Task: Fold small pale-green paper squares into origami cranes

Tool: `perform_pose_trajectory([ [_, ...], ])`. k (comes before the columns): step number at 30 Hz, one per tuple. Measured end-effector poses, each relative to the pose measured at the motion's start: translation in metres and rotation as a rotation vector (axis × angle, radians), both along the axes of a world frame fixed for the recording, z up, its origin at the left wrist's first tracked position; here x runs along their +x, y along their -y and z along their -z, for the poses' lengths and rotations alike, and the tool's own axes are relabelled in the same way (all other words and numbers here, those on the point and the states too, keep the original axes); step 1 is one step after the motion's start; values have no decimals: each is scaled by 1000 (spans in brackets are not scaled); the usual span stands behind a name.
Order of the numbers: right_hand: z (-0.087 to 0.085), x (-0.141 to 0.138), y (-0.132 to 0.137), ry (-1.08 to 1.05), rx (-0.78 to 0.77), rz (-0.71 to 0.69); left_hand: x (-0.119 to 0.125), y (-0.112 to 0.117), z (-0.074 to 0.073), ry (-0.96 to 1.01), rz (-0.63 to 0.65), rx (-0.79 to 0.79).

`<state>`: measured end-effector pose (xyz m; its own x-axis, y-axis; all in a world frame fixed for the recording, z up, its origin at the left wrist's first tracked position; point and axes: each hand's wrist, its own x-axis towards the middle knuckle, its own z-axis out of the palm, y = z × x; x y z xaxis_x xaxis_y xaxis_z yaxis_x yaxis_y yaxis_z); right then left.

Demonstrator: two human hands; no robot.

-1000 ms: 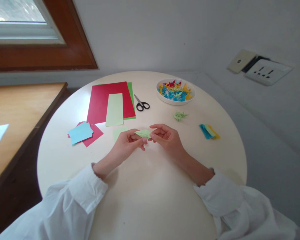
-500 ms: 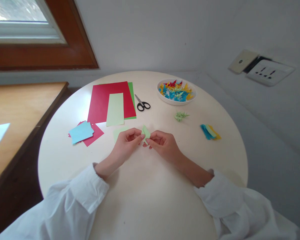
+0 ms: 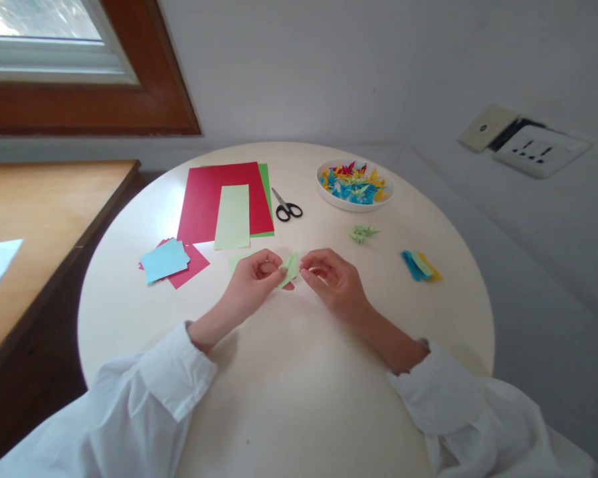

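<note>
A small folded piece of light green paper (image 3: pixel 291 267) is pinched between the thumb and fingers of my left hand (image 3: pixel 256 277), held just above the table. My right hand (image 3: pixel 335 282) is close by on the right, its fingers curled and its thumb and fingertips slightly apart at the paper's right edge. They appear to be just off the paper. Partly hidden behind my left hand lies a flat light green sheet (image 3: pixel 236 263).
On the round white table (image 3: pixel 289 398) are red paper (image 3: pixel 199 199), a pale green strip (image 3: pixel 232 216), scissors (image 3: pixel 288 211), blue cards (image 3: pixel 165 261), a white bowl (image 3: pixel 349 204) of colourful folded paper shapes, a light green folded cluster (image 3: pixel 363 234) and small coloured paper pieces (image 3: pixel 419 265).
My right hand has moved slightly right, off the folded paper it was pinching. The paper has tilted and stays in my left hand. The view has shifted a little.
</note>
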<state>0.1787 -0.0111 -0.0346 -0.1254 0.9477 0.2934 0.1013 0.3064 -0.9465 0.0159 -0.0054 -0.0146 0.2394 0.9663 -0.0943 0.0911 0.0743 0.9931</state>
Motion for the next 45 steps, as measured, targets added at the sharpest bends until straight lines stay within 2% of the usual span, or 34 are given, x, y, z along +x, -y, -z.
perform_pose_trajectory([
  [7, 4, 2, -2, -44, -9, -201, 1, 1, -4, 49, 21, -33],
  [13, 4, 3, -2, 73, 47, -139, 1, 0, -3, 44, 35, -69],
  [17, 4, 4, -3, 112, 62, -112, 1, 0, -3, 1, 50, -27],
  [21, 3, 3, -2, 100, 59, -123, 0, -1, -2, -43, 58, 16],
  [30, 2, 1, 0, 115, 96, -69, -1, -1, 0, 11, 29, -25],
  [37, 5, 1, -1, 124, 158, -79, 1, -1, 1, 38, 31, 6],
  [45, 6, 1, 0, 75, 112, -112, 2, -1, 2, 10, 38, 47],
])
